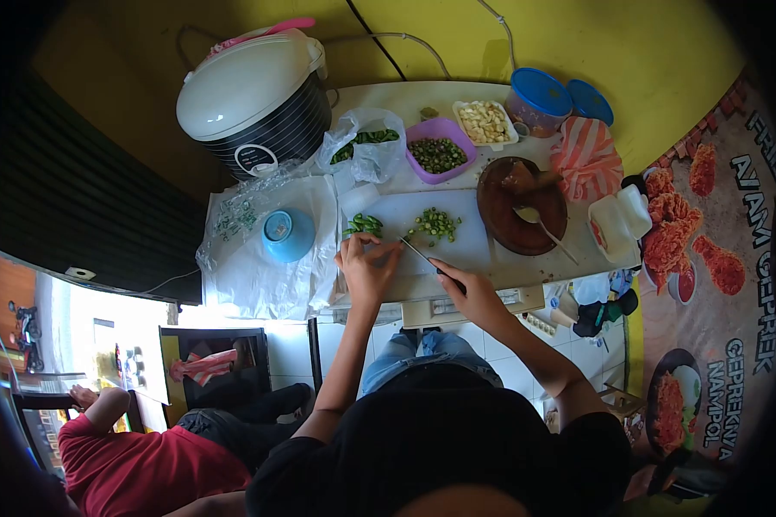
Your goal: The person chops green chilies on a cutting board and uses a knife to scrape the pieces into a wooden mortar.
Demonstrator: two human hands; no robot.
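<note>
My right hand (pixel 467 291) grips a knife (pixel 418 253) by its black handle, its blade slanting toward the tips of my left fingers. My left hand (pixel 368 269) is at the near side of the white cutting board (pixel 470 250), fingers bent and closed together; what they hold is too small to make out. Just beyond them lie whole green chilies (pixel 364 225). Cut green chili pieces (pixel 435 224) form a small pile right of the blade. Behind the board, a purple bowl (pixel 468 164) contains more chopped green pieces.
Left stand a blue bowl (pixel 288 235) on plastic sheeting and a rice cooker (pixel 254 103). A plastic bag (pixel 384 159) of green chilies, a tray of garlic cloves (pixel 485 123), and a brown mortar (pixel 498 220) with spoon surround the board. Another person in red (pixel 147 461) is lower left.
</note>
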